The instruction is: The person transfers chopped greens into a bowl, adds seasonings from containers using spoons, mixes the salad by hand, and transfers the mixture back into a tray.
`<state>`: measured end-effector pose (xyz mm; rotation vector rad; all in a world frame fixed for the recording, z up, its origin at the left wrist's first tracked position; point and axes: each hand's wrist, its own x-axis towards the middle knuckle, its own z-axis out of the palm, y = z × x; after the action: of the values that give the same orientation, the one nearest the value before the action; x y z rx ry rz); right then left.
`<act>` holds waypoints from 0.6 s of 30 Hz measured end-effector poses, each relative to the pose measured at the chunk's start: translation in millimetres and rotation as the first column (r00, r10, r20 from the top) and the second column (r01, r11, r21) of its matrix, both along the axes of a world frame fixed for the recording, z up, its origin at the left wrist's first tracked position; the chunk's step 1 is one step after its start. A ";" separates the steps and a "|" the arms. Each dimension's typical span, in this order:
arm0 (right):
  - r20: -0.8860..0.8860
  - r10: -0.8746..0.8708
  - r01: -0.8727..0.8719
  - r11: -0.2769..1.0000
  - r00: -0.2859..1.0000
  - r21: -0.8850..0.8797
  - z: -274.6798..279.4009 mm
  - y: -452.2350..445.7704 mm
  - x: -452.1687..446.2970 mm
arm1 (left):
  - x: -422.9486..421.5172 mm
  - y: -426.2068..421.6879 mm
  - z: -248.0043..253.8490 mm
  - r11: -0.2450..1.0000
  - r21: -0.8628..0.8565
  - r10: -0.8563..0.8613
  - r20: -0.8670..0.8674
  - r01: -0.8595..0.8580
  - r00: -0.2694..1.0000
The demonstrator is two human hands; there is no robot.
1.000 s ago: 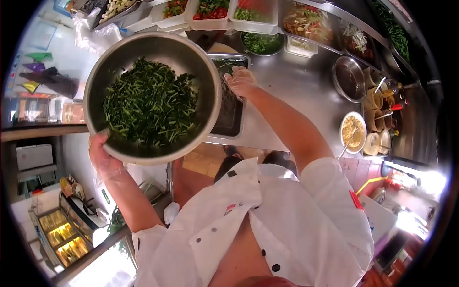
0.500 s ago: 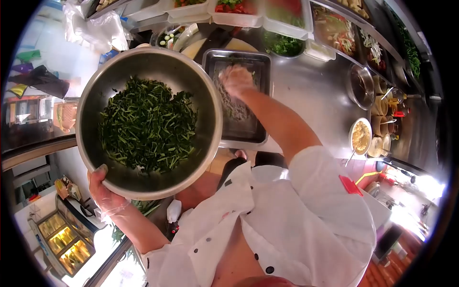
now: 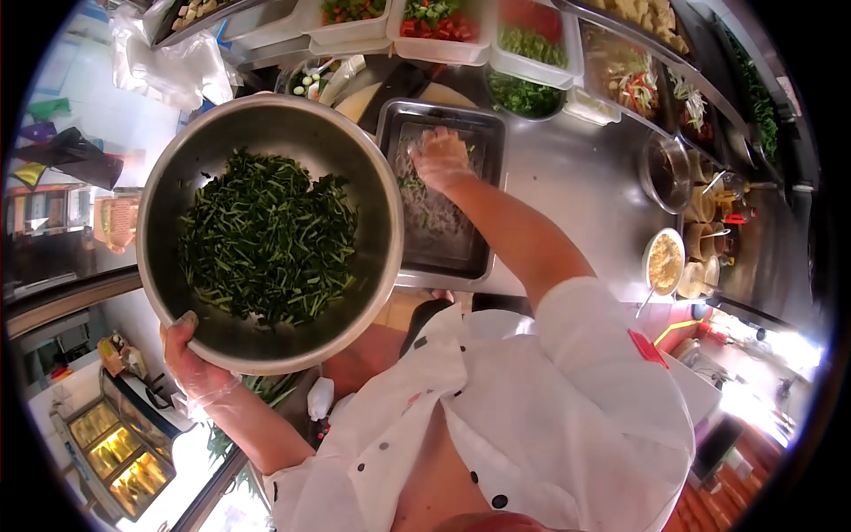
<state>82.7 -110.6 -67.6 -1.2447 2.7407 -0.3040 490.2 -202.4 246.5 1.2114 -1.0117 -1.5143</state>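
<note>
My gloved left hand (image 3: 193,362) grips the lower left rim of a large steel bowl (image 3: 378,306), thumb over the edge. Chopped dark green leaves and stems (image 3: 270,238) fill the middle of the bowl. Right of it, a dark rectangular metal tray (image 3: 496,164) lies on the steel counter. Inside the tray my gloved right hand (image 3: 440,158) is over a thin layer of greyish shreds with green bits (image 3: 427,217). Its fingers are curled and point away from me; what lies beneath them is hidden.
Beyond the tray are a round board (image 3: 356,100), a bowl of greens (image 3: 525,96) and plastic tubs of cut vegetables (image 3: 443,40). At the right stand a steel bowl (image 3: 667,174), a white bowl of yellowish food (image 3: 665,261) and several jars (image 3: 700,239).
The steel bowl has come lower and slightly left with my left hand, showing more of the tray. My right hand has moved within the tray, and green bits now show there.
</note>
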 end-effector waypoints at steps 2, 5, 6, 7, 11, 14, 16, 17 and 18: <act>0.194 0.042 -0.073 0.985 0.980 0.155 19.3 3.6 4.3 | -2.5 -2.3 6.1 0.996 0.049 -0.074 -0.016 0.075 0.997; 0.294 0.146 -0.203 0.964 0.945 0.173 36.6 18.8 0.5 | -2.5 -1.5 5.9 0.998 0.027 -0.048 0.008 0.048 0.999; 0.197 0.045 -0.055 0.998 0.979 0.043 50.2 21.8 -8.3 | -4.2 -0.9 7.2 0.998 0.027 -0.053 0.004 0.053 0.999; 0.115 -0.074 0.085 0.991 0.991 -0.102 59.4 24.1 -15.5 | -6.8 0.3 10.5 0.997 0.026 -0.068 0.005 0.068 0.998; -0.127 -0.381 0.357 0.917 0.916 -0.181 6.5 25.9 -11.3 | -26.2 -0.2 17.8 1.000 -0.005 -0.020 0.073 0.020 0.997; 0.142 -0.274 0.267 0.961 0.951 0.070 39.5 16.6 11.1 | -19.4 -7.7 14.0 0.999 -0.036 0.006 0.084 -0.003 0.996; 0.406 -0.118 0.035 0.978 0.906 0.206 69.0 25.2 28.9 | -11.7 -10.5 19.0 0.999 -0.022 -0.034 0.070 0.036 0.997; 0.399 -0.121 0.041 0.978 0.909 0.203 60.4 23.3 27.0 | -8.7 -12.8 19.9 0.998 -0.012 -0.066 0.053 0.067 0.996; 0.218 -0.125 0.097 0.986 0.968 0.135 44.3 20.6 26.4 | -6.8 -14.5 21.7 0.998 -0.014 -0.066 0.047 0.067 0.997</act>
<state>109.1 -90.0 -23.4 -0.9638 2.5942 -0.2630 483.4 -216.8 268.2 1.2174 -1.1024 -1.5334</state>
